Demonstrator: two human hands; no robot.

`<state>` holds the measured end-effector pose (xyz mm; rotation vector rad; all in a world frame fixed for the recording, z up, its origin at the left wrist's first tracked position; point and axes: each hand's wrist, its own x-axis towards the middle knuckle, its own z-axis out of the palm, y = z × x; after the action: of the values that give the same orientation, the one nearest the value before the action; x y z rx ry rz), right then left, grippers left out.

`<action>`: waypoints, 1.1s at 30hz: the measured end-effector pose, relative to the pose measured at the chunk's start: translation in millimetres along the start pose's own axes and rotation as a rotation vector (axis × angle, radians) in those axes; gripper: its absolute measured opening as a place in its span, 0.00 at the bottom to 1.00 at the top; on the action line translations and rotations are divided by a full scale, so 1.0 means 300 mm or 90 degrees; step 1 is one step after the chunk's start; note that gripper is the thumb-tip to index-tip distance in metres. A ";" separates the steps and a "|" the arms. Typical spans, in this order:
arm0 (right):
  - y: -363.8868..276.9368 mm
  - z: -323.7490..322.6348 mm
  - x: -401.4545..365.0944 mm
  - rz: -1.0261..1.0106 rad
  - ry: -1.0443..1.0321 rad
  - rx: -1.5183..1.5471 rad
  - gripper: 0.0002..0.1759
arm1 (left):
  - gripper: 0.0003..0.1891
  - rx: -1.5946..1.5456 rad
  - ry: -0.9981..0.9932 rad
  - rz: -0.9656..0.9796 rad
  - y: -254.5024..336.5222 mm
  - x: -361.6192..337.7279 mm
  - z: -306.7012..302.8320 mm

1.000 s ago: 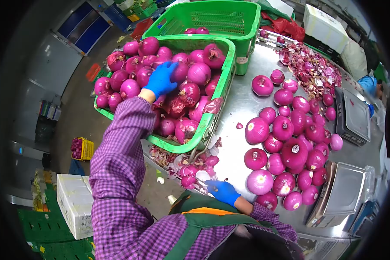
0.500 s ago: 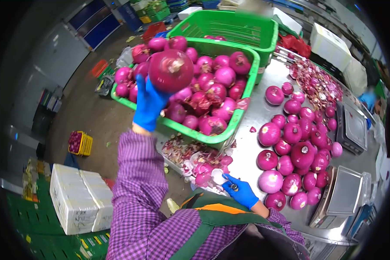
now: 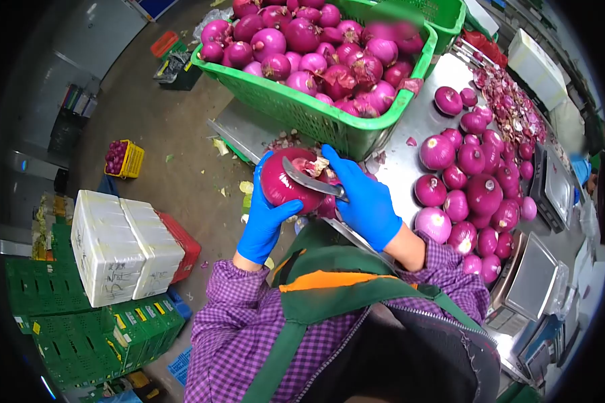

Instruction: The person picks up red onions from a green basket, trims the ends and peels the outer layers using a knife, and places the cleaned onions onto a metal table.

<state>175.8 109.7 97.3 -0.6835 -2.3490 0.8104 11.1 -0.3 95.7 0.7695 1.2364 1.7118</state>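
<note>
A large red onion sits in my left hand, blue-gloved, with the fingers wrapped round its outer side and the thumb along the bottom. My right hand, also gloved in blue, grips a small curved knife by its handle. The blade lies across the onion's face, close by the pale dry root end. My right thumb is up near that end. Behind the hands stands a green crate heaped with red onions.
On the steel table to the right lies a group of peeled onions, with a heap of skins beyond. Weighing scales line the right side. White foam boxes and green crates stand at the left.
My left hand has come down from over the crate with the onion, to in front of my body. My right hand has risen to meet it, bringing the knife blade onto the onion.
</note>
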 end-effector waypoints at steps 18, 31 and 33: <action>0.092 0.042 -0.143 0.033 -0.084 0.050 0.42 | 0.41 -0.200 -0.103 -0.317 -0.061 -0.142 -0.090; 0.245 0.097 -0.143 0.081 -0.255 0.037 0.36 | 0.52 -0.578 -0.207 -0.603 -0.233 -0.175 -0.161; 0.242 0.102 -0.155 0.127 -0.277 0.085 0.31 | 0.50 -0.376 -0.098 -0.577 -0.226 -0.186 -0.147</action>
<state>209.6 119.1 12.8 -0.7520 -2.6000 1.3045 17.3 -59.6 17.8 -0.0462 0.7166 1.1140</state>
